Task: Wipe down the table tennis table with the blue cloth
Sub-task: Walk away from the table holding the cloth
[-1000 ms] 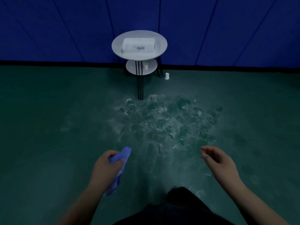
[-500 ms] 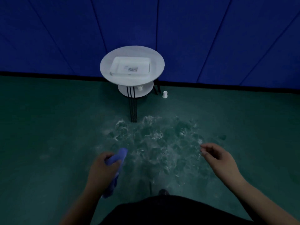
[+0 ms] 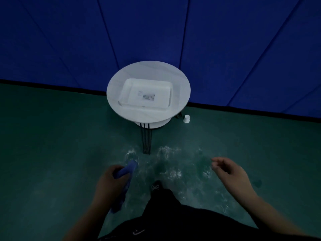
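Observation:
My left hand (image 3: 111,184) grips the blue cloth (image 3: 126,181), which sticks out above the fist and hangs down below it. My right hand (image 3: 229,173) hangs loose at the right, fingers softly curled and holding nothing. Both hands are over the green floor. No table tennis table is in view.
A round white side table (image 3: 147,115) on thin black legs stands ahead, with a white rectangular tray (image 3: 126,91) on top and a lower shelf. A small white cup (image 3: 186,118) stands on the floor to its right. Blue padded wall behind. Scuffed, shiny floor patch (image 3: 173,167) underfoot.
The view has moved closer to the white side table, which now looks larger and nearer. Both hands keep their pose, the left still holding the cloth.

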`<action>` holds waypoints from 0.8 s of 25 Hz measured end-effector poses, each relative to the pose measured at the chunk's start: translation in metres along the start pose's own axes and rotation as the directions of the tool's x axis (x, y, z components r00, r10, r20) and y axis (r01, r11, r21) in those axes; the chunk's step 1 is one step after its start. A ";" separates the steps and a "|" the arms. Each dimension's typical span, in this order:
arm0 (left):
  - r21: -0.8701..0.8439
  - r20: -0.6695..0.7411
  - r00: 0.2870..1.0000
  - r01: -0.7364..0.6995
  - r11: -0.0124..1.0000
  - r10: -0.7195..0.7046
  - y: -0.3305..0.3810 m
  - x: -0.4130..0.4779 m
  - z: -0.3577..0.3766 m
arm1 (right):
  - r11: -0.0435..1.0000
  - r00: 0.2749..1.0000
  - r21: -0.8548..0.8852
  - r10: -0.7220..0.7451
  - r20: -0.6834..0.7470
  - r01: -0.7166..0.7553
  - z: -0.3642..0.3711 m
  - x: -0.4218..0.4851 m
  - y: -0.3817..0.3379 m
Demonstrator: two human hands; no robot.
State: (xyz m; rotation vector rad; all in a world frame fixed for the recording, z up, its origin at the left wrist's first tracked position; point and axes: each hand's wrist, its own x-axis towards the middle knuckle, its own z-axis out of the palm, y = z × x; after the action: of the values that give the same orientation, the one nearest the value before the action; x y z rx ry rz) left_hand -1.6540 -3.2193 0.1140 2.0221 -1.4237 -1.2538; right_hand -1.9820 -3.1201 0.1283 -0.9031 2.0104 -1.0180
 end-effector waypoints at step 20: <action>-0.108 -0.188 0.978 0.076 0.991 -0.095 0.273 0.332 0.091 | 0.974 0.938 -0.072 -0.187 0.291 0.216 -0.016 0.450 -0.203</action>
State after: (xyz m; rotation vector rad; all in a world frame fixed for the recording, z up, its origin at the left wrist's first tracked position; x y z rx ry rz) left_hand -1.8502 -3.6122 0.1092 2.0920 -1.1726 -1.1053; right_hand -2.1716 -3.5722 0.1875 -1.2575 1.7678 -0.8431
